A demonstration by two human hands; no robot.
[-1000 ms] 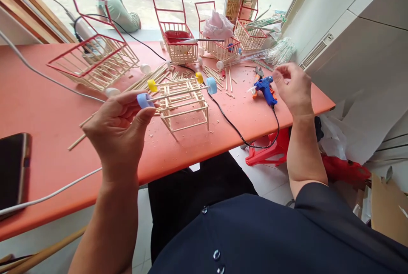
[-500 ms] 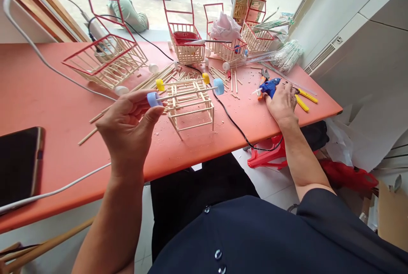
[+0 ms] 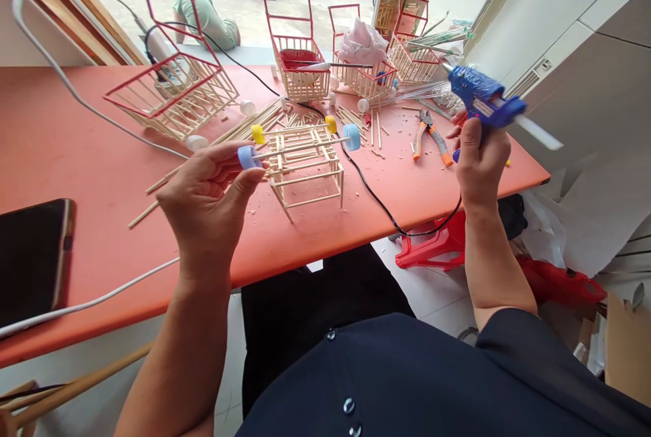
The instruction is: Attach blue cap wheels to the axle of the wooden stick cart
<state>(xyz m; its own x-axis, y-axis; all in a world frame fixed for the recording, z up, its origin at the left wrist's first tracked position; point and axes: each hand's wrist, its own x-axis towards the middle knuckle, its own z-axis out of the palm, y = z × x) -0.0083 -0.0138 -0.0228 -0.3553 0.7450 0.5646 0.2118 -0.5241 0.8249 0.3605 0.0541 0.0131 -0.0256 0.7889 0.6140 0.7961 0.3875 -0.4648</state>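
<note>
My left hand (image 3: 213,189) pinches a light-purple bottle cap (image 3: 247,157) fixed on the end of a thin stick. The stick crosses over a small wooden stick frame (image 3: 310,179), and a light-blue cap (image 3: 351,137) is on its far end. Two yellow caps (image 3: 258,134) sit at the frame's back side. My right hand (image 3: 481,155) is wrapped round the handle of a blue glue gun (image 3: 481,94), raised above the right part of the table. The gun's nozzle points to the upper left, and a white glue stick juts from its rear.
Pliers with orange handles (image 3: 427,137) lie left of my right hand. Stick carts with red rims (image 3: 302,74) stand along the back of the orange table (image 3: 112,220). A black cord (image 3: 376,203) hangs over the front edge. A phone (image 3: 33,260) lies at left; a person (image 3: 206,16) is outside.
My right hand has lifted the glue gun off the table, up and to the right, uncovering the pliers. My left hand still pinches the purple cap in nearly the same place.
</note>
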